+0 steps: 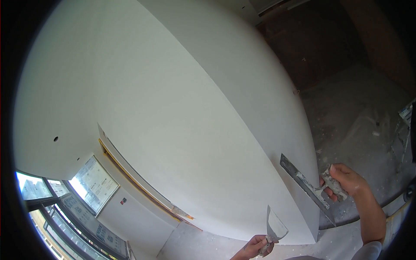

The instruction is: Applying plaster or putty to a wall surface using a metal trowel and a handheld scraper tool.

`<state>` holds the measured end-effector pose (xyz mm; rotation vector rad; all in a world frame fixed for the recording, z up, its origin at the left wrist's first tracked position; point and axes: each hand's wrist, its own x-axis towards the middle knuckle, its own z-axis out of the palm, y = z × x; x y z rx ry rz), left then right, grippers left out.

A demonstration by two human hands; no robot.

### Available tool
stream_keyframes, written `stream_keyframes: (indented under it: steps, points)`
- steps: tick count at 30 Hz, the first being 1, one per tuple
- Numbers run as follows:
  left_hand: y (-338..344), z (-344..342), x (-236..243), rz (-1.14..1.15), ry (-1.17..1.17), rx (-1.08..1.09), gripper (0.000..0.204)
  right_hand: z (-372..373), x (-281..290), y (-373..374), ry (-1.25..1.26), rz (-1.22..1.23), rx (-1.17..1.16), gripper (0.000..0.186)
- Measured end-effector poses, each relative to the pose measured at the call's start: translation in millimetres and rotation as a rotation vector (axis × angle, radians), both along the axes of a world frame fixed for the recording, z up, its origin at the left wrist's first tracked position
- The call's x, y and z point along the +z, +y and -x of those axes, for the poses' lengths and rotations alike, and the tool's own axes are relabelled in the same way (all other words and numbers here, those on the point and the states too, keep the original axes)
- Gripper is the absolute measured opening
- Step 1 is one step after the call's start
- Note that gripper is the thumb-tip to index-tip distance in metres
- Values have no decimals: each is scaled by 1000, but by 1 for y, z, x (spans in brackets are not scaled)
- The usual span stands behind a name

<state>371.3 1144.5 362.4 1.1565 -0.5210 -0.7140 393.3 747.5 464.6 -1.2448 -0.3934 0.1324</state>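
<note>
My right hand [344, 180] grips the handle of a long, wide plastering blade [303, 184]. The blade lies against the lower right part of a big white plastered wall [186, 112]. My left hand [255, 247], low in the picture, holds a smaller putty knife [275, 226] with its blade pointing up, close to the wall's bottom edge. Both tools are smeared with white plaster.
A dusty grey concrete floor [359, 125] with plaster splashes lies to the right. A dark doorway or recess [320, 43] is at the upper right. Windows [93, 184] and a glass railing [65, 229] show at the lower left. A small round hole [55, 139] marks the white surface at left.
</note>
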Motion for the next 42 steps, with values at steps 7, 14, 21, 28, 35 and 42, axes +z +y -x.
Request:
stream_keyframes:
  steps: [7, 14, 21, 28, 35, 42]
  points:
    - [-13, -31, 11, -64, -93, -212, 41, 32, -93, 26, 279, -146, 390, 54]
    - [-8, -39, 64, -220, -233, -34, 35, 77, -96, 14, 239, -359, -110, 58]
    - [-16, -53, 86, -310, -400, 171, 32, 101, -51, 49, 23, -18, -564, 49]
    - [-23, -55, 92, -379, -482, 291, 28, 111, -47, 67, -494, 768, -870, 45]
    - [-26, -56, 90, -420, -518, 371, 24, 106, -48, 73, -577, 910, -875, 50]
    - [-8, -47, 93, -520, -620, 396, 23, 87, -35, 87, -637, 969, -969, 51]
